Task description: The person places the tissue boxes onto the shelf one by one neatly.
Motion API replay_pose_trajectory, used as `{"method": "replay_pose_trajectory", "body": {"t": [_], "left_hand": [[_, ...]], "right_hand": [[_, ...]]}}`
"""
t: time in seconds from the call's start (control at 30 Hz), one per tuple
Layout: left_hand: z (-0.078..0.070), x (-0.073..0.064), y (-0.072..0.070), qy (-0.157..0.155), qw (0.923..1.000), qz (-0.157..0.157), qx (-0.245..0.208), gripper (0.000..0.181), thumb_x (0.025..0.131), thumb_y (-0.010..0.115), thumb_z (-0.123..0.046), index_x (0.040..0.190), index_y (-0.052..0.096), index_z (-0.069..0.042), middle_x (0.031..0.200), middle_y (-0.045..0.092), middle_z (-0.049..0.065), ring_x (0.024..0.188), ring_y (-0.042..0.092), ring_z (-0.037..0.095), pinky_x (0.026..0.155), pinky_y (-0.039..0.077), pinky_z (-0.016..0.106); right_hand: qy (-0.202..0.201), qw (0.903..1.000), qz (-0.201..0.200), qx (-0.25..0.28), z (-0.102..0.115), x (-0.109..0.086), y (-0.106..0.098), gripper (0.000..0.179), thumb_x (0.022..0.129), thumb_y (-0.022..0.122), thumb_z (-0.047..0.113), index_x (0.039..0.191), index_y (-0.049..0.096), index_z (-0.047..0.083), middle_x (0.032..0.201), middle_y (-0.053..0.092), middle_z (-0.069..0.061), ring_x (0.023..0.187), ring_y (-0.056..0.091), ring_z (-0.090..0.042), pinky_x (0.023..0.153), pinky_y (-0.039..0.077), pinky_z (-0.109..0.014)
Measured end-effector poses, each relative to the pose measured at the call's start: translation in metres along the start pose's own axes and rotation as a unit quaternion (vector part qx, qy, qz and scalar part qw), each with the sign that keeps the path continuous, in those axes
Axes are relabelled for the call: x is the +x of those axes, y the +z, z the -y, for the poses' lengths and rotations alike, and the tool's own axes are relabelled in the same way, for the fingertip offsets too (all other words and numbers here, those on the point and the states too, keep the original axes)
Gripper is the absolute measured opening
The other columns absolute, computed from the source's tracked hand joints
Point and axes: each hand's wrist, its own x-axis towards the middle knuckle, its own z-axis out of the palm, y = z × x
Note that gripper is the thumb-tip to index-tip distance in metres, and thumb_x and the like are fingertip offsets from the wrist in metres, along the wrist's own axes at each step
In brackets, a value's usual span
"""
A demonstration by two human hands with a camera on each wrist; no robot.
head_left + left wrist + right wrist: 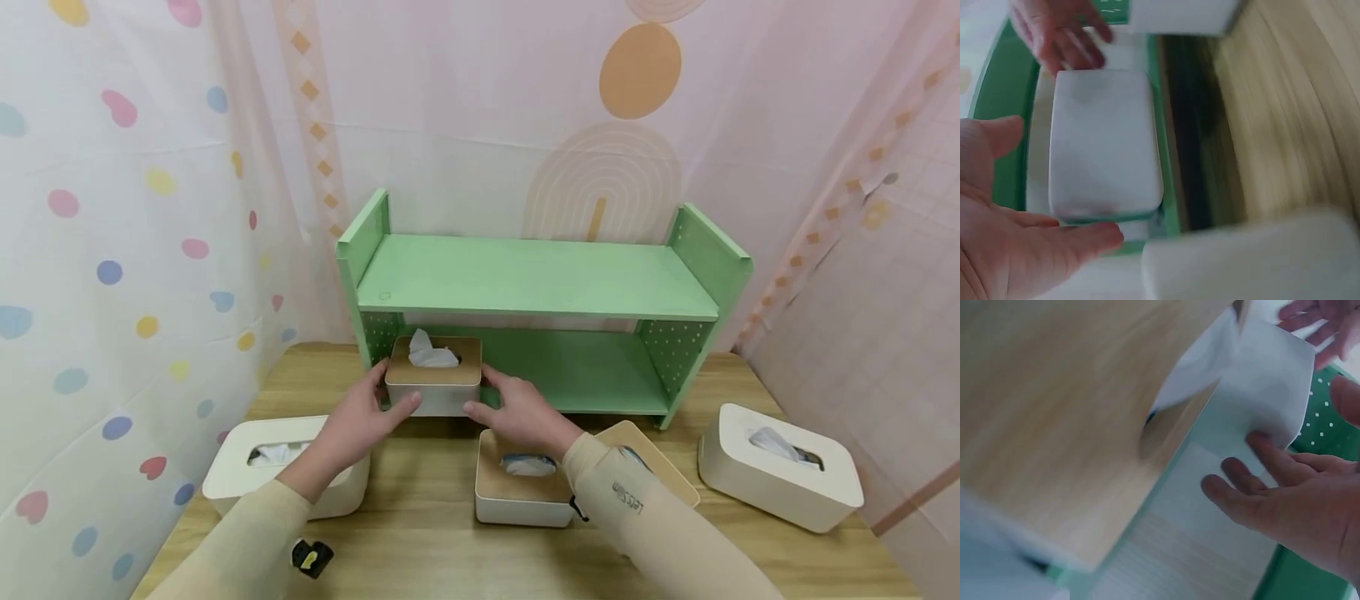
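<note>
A tissue box (433,398) with a wood-look lid and pale sides sits at the left end of the green shelf's lower board (570,367), a white tissue poking from its slot. My left hand (367,417) is at its left side, fingers along the side and thumb by the front. On the opposite side is my right hand (517,408), its thumb near the front corner. Both wrist views show the fingers fairly straight: the left hand (1022,250) by one end of the box (1107,144), the right hand (1297,500) beside it. Exact contact is hard to tell.
The green shelf (525,275) stands at the table's back. Two wood-lidded tissue boxes, one in front (521,510) and one partly behind my right sleeve (660,458), stand nearby. White tissue boxes sit left (337,492) and right (772,483). A small black object (311,558) lies front left.
</note>
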Motion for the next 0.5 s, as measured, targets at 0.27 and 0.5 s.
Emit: {"method": "replay_pose_trajectory", "body": {"t": [0.27, 0.5], "left_hand": [[0.004, -0.018, -0.002, 0.107, 0.9704, -0.07, 0.205, 0.074, 0.102, 0.074, -0.039, 0.158, 0.047, 0.002, 0.15, 0.059, 0.032, 0.134, 0.06, 0.052, 0.106, 0.053, 0.065], [0.008, -0.025, -0.001, 0.138, 0.9475, -0.076, 0.278, 0.078, 0.098, 0.079, -0.04, 0.158, 0.049, 0.0, 0.132, 0.072, 0.029, 0.112, 0.072, 0.048, 0.092, 0.06, 0.059]], "right_hand": [[-0.087, 0.9716, -0.055, -0.213, -0.006, -0.019, 0.003, 0.066, 0.107, 0.066, 0.041, 0.162, 0.047, 0.01, 0.152, 0.063, -0.017, 0.147, 0.051, -0.045, 0.123, 0.038, -0.064], [-0.105, 0.9541, -0.066, -0.273, -0.007, -0.024, 0.007, 0.065, 0.108, 0.064, 0.043, 0.163, 0.047, 0.013, 0.146, 0.067, -0.019, 0.143, 0.054, -0.049, 0.12, 0.041, -0.066]]}}
